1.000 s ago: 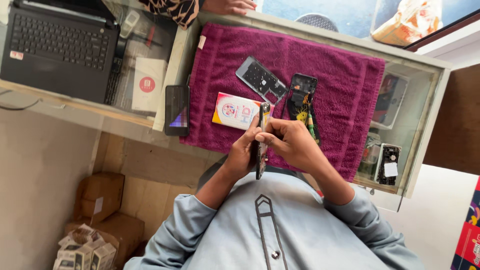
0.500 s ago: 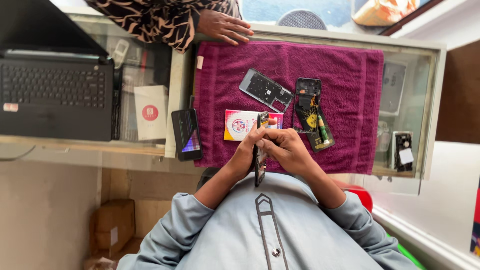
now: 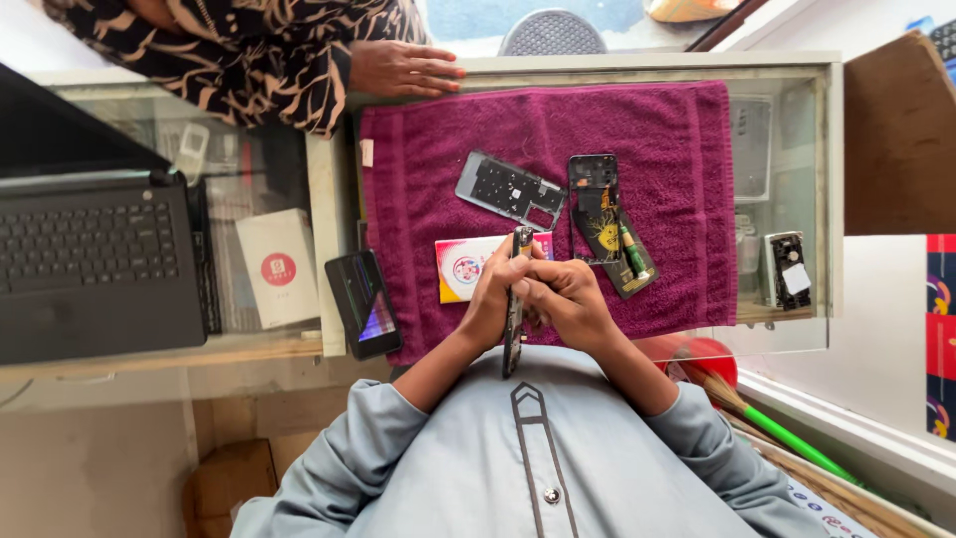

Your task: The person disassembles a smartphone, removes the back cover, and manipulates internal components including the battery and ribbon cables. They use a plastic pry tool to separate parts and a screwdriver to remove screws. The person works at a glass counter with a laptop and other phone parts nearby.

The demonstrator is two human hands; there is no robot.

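Since a moment ago, the view shifted; both hands, left hand [image 3: 495,304] and right hand [image 3: 570,304], still clamp the slim dark phone body [image 3: 514,304] edge-on (its black inner frame [image 3: 510,189] and opened board-side half [image 3: 607,224] already lie off on the purple towel [image 3: 438,149]); reassembly remains.

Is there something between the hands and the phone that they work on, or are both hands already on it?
Nothing visible stands between them. The left hand and the right hand both grip the phone, held edge-on above the purple towel. The opened phone body and the grey frame lie apart.
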